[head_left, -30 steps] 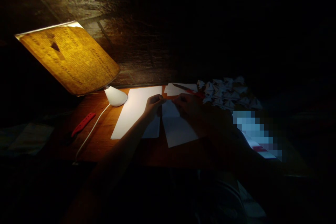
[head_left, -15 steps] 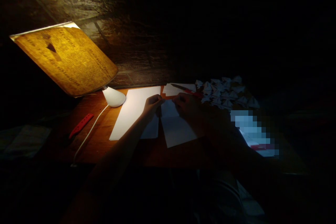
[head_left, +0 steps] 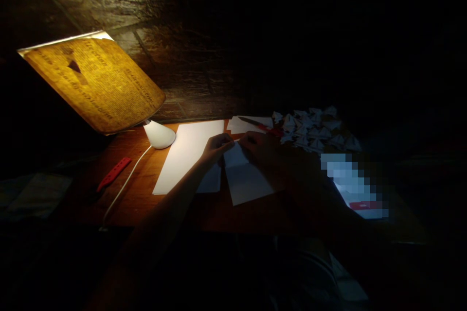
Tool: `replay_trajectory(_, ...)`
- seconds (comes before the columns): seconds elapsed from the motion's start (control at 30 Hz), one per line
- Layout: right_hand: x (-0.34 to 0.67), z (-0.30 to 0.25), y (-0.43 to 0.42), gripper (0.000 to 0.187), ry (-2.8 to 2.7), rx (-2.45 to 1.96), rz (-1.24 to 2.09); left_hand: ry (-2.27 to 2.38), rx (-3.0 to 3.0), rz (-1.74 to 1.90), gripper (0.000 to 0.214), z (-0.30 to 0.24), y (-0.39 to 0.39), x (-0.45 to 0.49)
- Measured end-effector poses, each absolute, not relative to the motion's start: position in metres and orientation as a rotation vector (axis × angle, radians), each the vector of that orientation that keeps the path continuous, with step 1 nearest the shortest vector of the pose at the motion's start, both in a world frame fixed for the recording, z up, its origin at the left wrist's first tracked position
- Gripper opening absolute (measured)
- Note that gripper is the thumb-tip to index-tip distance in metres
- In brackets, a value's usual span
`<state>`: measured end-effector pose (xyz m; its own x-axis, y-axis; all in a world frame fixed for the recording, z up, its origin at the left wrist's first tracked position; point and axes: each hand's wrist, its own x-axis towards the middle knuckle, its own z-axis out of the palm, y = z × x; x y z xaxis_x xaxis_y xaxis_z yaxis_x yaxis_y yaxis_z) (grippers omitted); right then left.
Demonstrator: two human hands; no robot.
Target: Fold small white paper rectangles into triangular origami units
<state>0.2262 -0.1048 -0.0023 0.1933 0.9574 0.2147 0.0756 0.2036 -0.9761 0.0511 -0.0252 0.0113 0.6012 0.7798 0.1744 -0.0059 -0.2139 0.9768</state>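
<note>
A creased sheet of white paper [head_left: 248, 184] lies at the middle of the wooden table, its far edge lifted between both hands. My left hand [head_left: 216, 146] pinches the paper's far left corner. At the far right corner, my right hand [head_left: 253, 143] has its fingers closed on the same sheet; it is in deep shadow. Left of it rests a stack of white paper [head_left: 189, 155], partly covered by my left forearm. Beyond my hands lie more white paper pieces [head_left: 237, 125] and scissors with red handles [head_left: 268, 129].
A lamp with a lit printed shade [head_left: 98, 82] and white base [head_left: 159, 135] stands at left, its cord running to the front edge. Near it lies a red cutter knife [head_left: 115, 173]. Several folded paper shapes [head_left: 310, 129] cover the back right; a bright, pixelated screen [head_left: 352, 187] sits before them.
Both hands have moved slightly toward me and to the right. The paper's far part now shows a raised, folded-over section between them.
</note>
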Motion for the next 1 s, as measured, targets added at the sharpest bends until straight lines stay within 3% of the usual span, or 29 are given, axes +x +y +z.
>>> replay_trajectory(0.4, 0.226, -0.006, -0.102, 0.034, -1.296, -1.249, 0.856, 0.652, 1.515, 0.925, 0.047, -0.004, -0.011, 0.053)
replay_trajectory(0.7, 0.224, -0.002, -0.106, 0.027, -1.316, -1.335, 0.867, 0.71, 1.375, 0.992, 0.051, -0.002, -0.009, 0.049)
replay_trajectory(1.0, 0.227, 0.001, -0.107, 0.048, -1.349, -1.298, 0.965, 0.671, 1.404, 1.015, 0.056, 0.004, -0.015, 0.05)
